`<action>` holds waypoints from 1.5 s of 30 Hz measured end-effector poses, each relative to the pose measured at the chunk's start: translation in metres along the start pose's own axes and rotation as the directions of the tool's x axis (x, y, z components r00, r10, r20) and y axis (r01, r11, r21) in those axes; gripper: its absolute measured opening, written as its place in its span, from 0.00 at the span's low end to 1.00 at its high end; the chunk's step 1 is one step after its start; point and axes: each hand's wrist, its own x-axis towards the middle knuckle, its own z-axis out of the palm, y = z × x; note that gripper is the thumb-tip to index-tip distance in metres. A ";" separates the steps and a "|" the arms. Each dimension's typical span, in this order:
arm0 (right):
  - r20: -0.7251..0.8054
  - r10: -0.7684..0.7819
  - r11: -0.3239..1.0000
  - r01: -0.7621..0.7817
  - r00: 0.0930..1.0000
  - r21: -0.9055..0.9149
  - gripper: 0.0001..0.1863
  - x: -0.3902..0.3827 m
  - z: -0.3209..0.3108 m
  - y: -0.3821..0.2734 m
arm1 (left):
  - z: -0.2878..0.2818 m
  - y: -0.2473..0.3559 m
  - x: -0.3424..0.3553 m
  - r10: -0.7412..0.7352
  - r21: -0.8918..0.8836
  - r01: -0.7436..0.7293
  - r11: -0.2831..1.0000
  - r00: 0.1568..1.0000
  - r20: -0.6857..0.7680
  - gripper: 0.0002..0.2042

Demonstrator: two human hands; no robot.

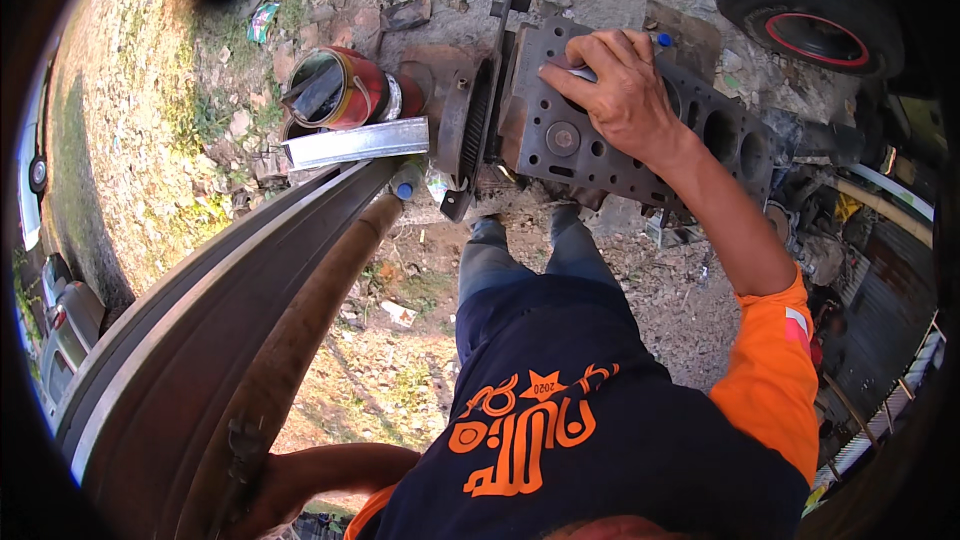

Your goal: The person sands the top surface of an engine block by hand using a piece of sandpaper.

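Open ground below the engine block (640, 140); red can (345, 88) and metal rail (250, 290) crowding its left.

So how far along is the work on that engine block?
Done: the engine block sits stripped, its top deck bare, cylinder bores open, flywheel on one end. In hand: the right hand presses a small pale thing, too hidden to identify, onto the deck; the left hand grips a long rusty bar. Left: the bores further along the deck are untouched.

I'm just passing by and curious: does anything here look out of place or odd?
The engine block sits outdoors on bare, littered dirt, its cylinder bores open. Beside it a red can lies tipped on its side. The right hand rests on the block.
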 end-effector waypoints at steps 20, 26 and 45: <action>-0.037 -0.053 0.996 0.055 0.998 0.075 0.17 -0.009 0.003 -0.012 | 0.005 0.003 0.000 -0.207 -0.379 0.144 0.914 0.970 -0.129 0.27; -0.013 0.015 1.000 -0.014 1.000 0.014 0.17 -0.010 0.002 0.003 | -0.016 0.072 0.013 -0.582 -0.680 0.429 0.595 0.813 0.004 0.27; -0.024 -0.097 0.995 0.097 0.995 -0.001 0.16 -0.019 0.007 -0.011 | 0.001 0.008 -0.004 -0.037 -0.067 0.034 0.997 0.998 -0.047 0.26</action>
